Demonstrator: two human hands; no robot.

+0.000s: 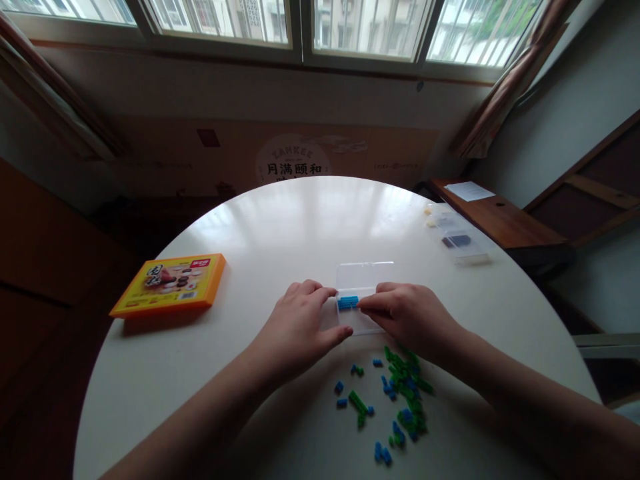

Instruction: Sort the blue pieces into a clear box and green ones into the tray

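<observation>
A clear plastic box (367, 325) lies on the table with its transparent lid (365, 275) folded back away from me. Inside it, small blue building bricks (348, 303) are packed in a block along the left part. My left hand (305, 323) grips the box's left side, thumb at the near edge and fingers at the far one. Over the right part of the box, my right hand (407, 310) is closed in a pinch at the end of the blue block, on a blue brick mostly hidden by the fingers. Loose green and blue bricks (405, 380) lie in a heap nearer to me.
A yellow and orange game box (173, 285) sits on the round white table (270, 233) at the left. Another clear case (465, 248) with dark contents lies at the far right, small yellowish pieces (429, 217) beside it. Beyond stands a wooden desk (520, 217) with paper on it.
</observation>
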